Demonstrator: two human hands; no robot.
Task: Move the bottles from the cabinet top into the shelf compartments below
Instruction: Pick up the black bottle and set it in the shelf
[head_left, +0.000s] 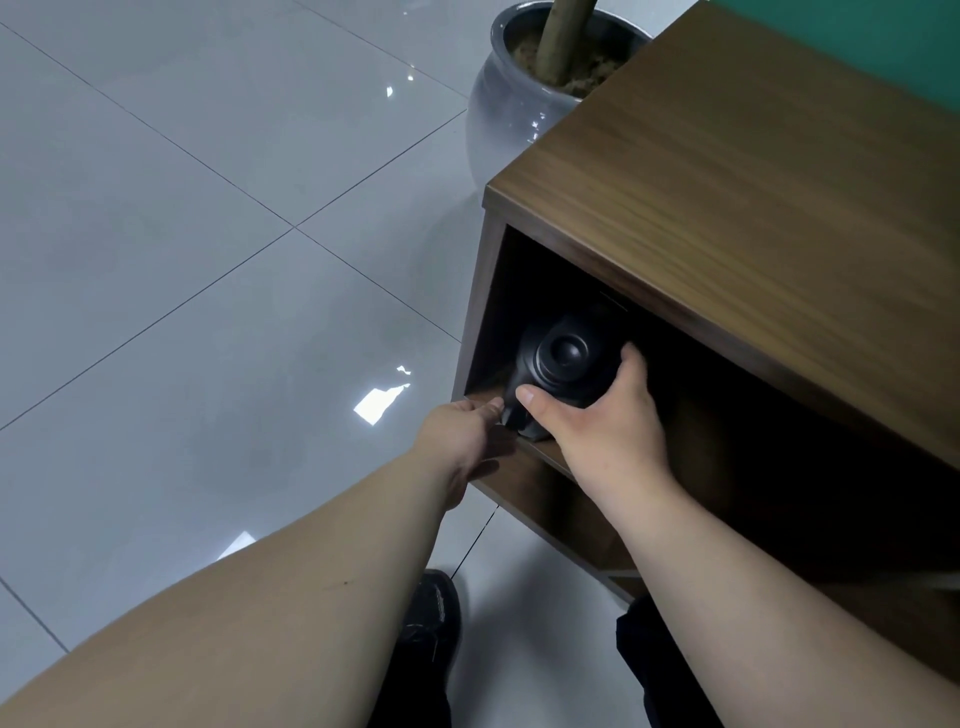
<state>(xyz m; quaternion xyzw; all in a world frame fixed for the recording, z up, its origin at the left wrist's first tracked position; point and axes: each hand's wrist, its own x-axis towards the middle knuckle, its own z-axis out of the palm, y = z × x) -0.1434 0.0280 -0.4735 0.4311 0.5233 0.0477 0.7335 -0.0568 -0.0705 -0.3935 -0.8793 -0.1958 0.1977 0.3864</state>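
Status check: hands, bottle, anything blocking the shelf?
Right hand grip shut on black bottle. Left hand fingertips at its base. Bottle inside upper-left compartment, near front edge. Nothing visibly in the way; deeper inside too dark to tell.

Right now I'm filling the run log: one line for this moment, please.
stage: placing | black bottle: upright in upper shelf compartment | right hand: gripping bottle | left hand: at bottle base | cabinet top: bare
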